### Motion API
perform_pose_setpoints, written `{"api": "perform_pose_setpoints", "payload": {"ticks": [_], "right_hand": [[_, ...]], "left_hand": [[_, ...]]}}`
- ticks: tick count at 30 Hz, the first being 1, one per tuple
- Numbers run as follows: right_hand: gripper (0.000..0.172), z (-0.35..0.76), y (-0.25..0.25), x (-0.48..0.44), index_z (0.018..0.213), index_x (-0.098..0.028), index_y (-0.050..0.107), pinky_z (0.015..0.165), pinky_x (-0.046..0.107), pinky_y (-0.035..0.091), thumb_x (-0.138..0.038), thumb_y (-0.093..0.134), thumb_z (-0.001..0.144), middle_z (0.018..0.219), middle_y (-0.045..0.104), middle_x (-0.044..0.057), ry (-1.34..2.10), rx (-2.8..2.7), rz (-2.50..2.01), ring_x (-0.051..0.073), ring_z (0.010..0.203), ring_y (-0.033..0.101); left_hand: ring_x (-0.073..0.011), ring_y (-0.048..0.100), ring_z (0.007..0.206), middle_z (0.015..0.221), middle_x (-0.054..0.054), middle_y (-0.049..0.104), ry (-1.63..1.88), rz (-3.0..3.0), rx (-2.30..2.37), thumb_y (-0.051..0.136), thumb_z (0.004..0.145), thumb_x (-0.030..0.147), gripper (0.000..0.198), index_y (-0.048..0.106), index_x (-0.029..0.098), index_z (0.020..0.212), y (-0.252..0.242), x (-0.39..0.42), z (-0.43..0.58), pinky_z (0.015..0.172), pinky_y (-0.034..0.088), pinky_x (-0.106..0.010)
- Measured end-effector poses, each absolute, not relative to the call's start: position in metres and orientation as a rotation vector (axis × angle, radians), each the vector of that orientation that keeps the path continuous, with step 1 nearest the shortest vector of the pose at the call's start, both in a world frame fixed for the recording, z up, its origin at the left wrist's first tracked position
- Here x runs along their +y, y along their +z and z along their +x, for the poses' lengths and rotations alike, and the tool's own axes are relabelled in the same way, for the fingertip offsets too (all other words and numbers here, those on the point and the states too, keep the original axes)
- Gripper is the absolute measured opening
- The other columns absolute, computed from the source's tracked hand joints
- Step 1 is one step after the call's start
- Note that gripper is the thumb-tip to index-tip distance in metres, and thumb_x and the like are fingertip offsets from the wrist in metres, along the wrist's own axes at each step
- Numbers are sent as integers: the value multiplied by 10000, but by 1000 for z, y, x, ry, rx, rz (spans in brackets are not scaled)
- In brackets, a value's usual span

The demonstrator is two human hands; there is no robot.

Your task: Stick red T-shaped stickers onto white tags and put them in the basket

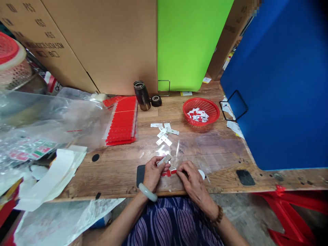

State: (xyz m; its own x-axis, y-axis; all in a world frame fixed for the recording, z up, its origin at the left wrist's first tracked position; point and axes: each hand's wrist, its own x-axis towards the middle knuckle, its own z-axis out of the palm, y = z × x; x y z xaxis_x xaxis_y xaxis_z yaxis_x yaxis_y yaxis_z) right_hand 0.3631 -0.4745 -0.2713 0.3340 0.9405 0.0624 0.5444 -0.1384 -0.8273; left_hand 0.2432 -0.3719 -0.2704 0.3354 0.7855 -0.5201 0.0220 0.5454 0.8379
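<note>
My left hand (153, 172), at the near edge of the table, is closed on a small flat grey-white tag (166, 159) with a dark mark near its end. Beside it, my right hand (191, 179) pinches the end of a small red strip (173, 172). More red (167, 173) shows under the left fingertips; whether both are one piece, I cannot tell. Just beyond my hands lies a loose pile of similar tags (164, 133) on the table. Farther right, a red plastic basket (214, 114) holds several white and red pieces.
A banded stack of red sheets (122, 119) lies left of the pile. Behind it stand an uncapped dark flask (142, 95) and its lid (156, 100). Cardboard (115, 44), a green panel (188, 44) and a blue panel (282, 92) wall the table. Clear plastic bags (64, 112) crowd the left.
</note>
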Motion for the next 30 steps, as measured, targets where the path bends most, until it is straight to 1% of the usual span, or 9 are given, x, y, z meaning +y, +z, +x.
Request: {"api": "perform_pose_setpoints", "payload": {"ticks": [6,8,10,13,16,20,23,27,30], "right_hand": [[132,376,-263,-482,751,-198,504,824,312,372,-164,491,878,864,528,18,878,-1414,-1602,171,886,487],[132,380,-262,-483,740,-197,506,833,305,376,-193,504,873,870,537,18,953,-1380,-1530,166,889,498],[98,383,-262,-483,766,-197,510,816,296,389,-227,522,859,862,542,17,1000,-1278,-1496,162,867,512],[86,385,-263,-482,787,-197,512,738,275,400,-260,556,825,793,540,-2,1001,-1092,-1556,150,777,516],[109,384,-258,-478,741,-195,513,663,253,381,-259,570,808,721,524,-22,925,-1011,-1635,131,692,494],[98,379,-248,-471,726,-197,519,644,239,374,-233,568,804,705,528,-31,867,-1064,-1627,122,675,494],[95,375,-243,-466,724,-195,516,631,227,370,-206,557,809,694,526,-38,893,-1102,-1606,113,661,487],[97,371,-238,-463,722,-191,510,600,211,353,-173,554,806,669,510,-49,939,-1140,-1589,101,641,468],[87,369,-237,-464,734,-190,516,605,210,350,-156,539,810,673,506,-50,947,-1156,-1588,98,642,461]], "left_hand": [[-135,695,650,691,-53,706,581,833,1132,667,708,64,200,580,104,884,-270,-371,244,605,537,-176],[-128,694,661,706,-56,707,568,819,1122,658,715,54,205,573,103,895,-271,-369,243,613,536,-171],[-128,694,665,719,-66,709,539,797,1107,656,713,39,217,568,98,903,-270,-366,241,622,539,-175],[-137,694,647,742,-86,713,465,761,1072,670,683,12,271,570,87,922,-262,-363,236,641,550,-201],[-152,698,655,754,-97,717,367,720,1009,699,650,10,343,566,88,957,-248,-365,229,672,555,-223],[-160,699,679,766,-108,719,257,689,938,745,613,44,410,572,78,983,-231,-371,222,679,549,-217],[-158,698,687,799,-107,719,229,674,923,761,594,60,453,574,75,1007,-227,-374,219,687,548,-224],[-164,696,685,814,-114,718,217,668,912,771,581,78,444,580,71,981,-227,-376,217,697,548,-242],[-169,696,682,795,-113,717,212,677,909,774,578,88,433,585,69,967,-227,-376,217,698,547,-253]]}}
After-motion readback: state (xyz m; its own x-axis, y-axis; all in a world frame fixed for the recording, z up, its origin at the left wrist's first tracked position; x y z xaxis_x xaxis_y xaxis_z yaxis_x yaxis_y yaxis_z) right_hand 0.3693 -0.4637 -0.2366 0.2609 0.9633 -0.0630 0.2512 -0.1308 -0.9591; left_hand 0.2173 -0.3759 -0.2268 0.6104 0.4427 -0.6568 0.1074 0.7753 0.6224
